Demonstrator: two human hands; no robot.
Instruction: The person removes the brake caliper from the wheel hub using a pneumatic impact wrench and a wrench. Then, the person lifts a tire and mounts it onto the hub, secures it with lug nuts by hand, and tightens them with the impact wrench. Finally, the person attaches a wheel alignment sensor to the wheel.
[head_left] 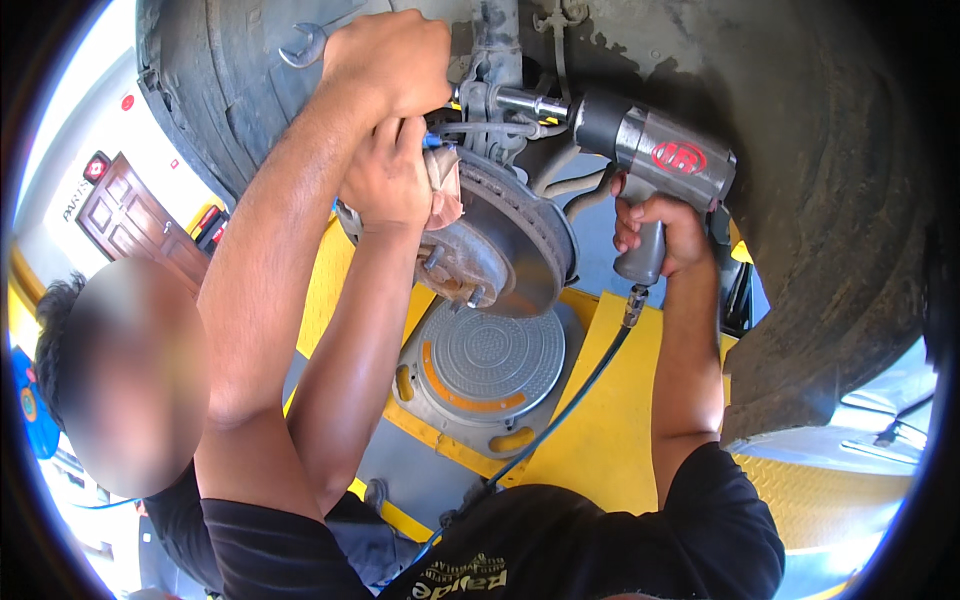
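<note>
My right hand (665, 235) is wrapped round the grip of a grey and black air impact wrench (655, 150). Its long chrome socket (530, 103) points left against the bolted joint at the foot of the strut (497, 45). On the other side of that joint, my left hand (390, 65) is closed round a spanner (303, 46), whose open jaw sticks out on the left. Just below my left wrist, a co-worker's hand (385, 175) is at the brake disc (535, 250), by a brownish piece (445, 190) that I cannot identify.
A blue air hose (570, 405) runs down from the impact wrench past my chest. Dark wheel-arch lining (820, 250) curves round the work. Beneath the hub lies a round turntable plate (490, 350) on the yellow and grey lift. The co-worker leans in from the left.
</note>
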